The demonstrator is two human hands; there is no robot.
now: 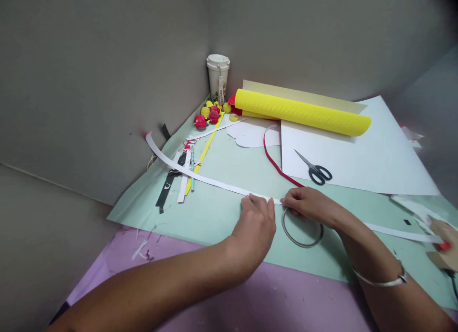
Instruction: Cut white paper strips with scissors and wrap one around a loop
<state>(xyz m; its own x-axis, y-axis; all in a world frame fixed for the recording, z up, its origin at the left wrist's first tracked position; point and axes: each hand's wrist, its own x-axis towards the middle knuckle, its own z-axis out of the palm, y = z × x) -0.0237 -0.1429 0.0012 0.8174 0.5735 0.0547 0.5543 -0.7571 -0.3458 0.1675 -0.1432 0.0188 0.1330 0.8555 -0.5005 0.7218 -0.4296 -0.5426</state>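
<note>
A long white paper strip (218, 183) curves from the left wall toward me, its near end under my hands. My left hand (255, 223) presses that end down on the green sheet (229, 222), fingers bent and close together. At the very tip, my right hand (304, 202) is closed in a pinch; some of its fingers are hidden. Just below its fingers, touching or nearly so, is a thin grey ring (302, 246) like a narrow tape roll. A red strip (272, 161) runs up to my right hand from behind.
Black-handled scissors (317, 173) lie on white paper (379, 165) behind my right hand. Farther back are a yellow corrugated roll (300, 111), a lidded cup (218, 77) and red and yellow balls (201, 122). Paper scraps (168, 186) lie left. Another person's blurred hand (445, 236) is at right.
</note>
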